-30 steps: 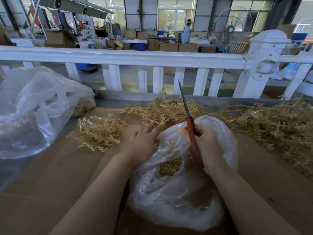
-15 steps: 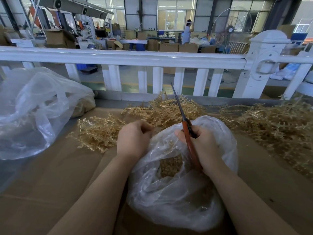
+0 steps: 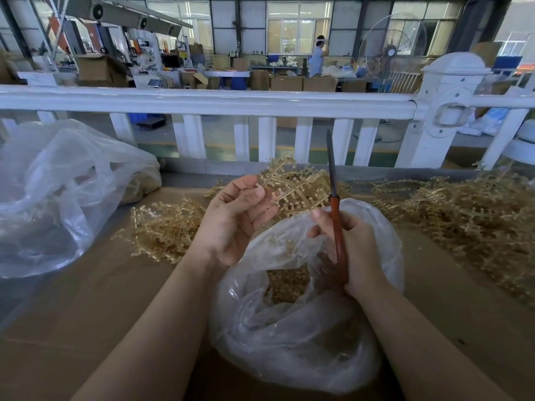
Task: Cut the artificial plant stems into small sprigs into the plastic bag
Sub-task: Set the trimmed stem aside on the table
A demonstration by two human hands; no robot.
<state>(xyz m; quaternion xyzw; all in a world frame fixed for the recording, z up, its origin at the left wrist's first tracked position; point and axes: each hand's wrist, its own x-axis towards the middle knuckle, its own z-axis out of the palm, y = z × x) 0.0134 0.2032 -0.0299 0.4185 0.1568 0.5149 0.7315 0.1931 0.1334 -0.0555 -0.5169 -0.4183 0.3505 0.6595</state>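
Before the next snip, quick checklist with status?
1. Stem in hand: the left hand pinches a tan stem between thumb and fingers. ok
2. Tool gripped: the right hand holds the orange-handled scissors, blades pointing up. ok
3. Blades open for a cut: they look closed together. not ok
4. Stem between the blades: it sits left of them, apart. not ok
5. Bag mouth open under the hands: the plastic bag gapes, cut sprigs inside. ok
6. Left fingers clear of the blades: apart for now. ok
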